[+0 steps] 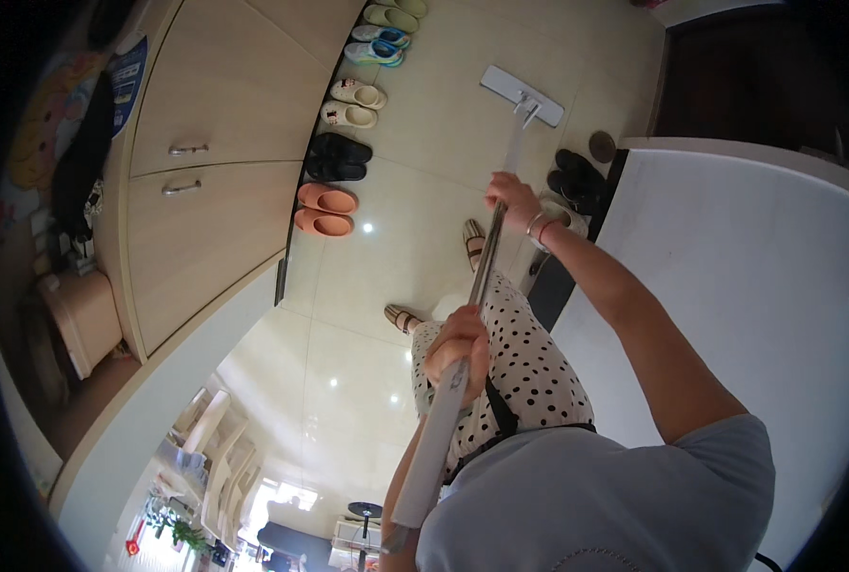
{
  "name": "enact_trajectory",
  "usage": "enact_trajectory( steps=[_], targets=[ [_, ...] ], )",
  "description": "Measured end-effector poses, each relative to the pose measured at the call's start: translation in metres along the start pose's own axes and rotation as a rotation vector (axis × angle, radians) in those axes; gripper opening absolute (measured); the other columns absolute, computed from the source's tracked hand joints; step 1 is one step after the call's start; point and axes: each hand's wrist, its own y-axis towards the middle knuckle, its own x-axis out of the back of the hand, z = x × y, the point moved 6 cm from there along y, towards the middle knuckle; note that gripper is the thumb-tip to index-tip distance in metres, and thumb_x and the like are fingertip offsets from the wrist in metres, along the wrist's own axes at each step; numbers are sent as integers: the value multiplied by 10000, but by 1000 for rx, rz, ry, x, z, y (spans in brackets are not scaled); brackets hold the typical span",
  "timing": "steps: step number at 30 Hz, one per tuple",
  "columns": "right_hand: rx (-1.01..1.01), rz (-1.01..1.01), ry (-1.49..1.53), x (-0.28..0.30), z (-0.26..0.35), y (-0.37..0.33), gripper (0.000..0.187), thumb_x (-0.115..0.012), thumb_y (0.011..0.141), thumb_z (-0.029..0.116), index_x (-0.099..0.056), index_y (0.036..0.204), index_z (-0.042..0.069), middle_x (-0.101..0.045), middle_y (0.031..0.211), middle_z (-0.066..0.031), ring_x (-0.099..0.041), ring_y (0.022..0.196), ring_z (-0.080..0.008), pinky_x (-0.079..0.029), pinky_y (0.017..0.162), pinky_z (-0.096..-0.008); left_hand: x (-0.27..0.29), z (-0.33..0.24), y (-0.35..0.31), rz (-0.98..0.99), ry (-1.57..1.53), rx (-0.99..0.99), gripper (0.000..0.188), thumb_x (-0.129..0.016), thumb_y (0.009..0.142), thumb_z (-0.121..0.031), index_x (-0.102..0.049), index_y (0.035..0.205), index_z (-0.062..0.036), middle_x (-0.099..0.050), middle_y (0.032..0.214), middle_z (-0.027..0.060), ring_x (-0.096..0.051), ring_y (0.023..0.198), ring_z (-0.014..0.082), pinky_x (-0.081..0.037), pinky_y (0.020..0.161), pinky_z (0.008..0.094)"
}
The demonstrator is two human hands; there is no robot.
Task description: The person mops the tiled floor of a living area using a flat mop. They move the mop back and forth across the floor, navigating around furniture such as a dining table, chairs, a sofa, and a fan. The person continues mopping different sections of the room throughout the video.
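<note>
Both hands on the mop [490, 254] here: left hand [458, 345] wrapped round the upper pole, right hand [514, 198] curled tight further down! The flat head [523, 96] rests on the floor [424, 162], near the black shoes [577, 181]; orange slippers [325, 224] line the floor's cabinet-side edge.

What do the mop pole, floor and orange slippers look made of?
Mop pole, middle section: probably metal, polished; bright lengthwise streaks.
Floor: likely glazed tile, glossy; straight seams, sharp glints.
Orange slippers: perhaps foam or rubber, fairly matte; evenly coloured, no stitching visible.
</note>
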Motion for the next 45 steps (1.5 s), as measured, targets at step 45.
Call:
enact_trajectory(
  steps=[45],
  targets=[
    [-8, 91, -170, -82, 91, -27, 52, -645, 743, 215, -657, 777, 178, -608, 879, -29, -593, 976, -261, -461, 767, -486, 122, -7, -85, -253, 3, 197, 246, -561, 965, -198, -418, 795, -92, -513, 700, 55, -480, 677, 188, -451, 950, 524]
  ],
)
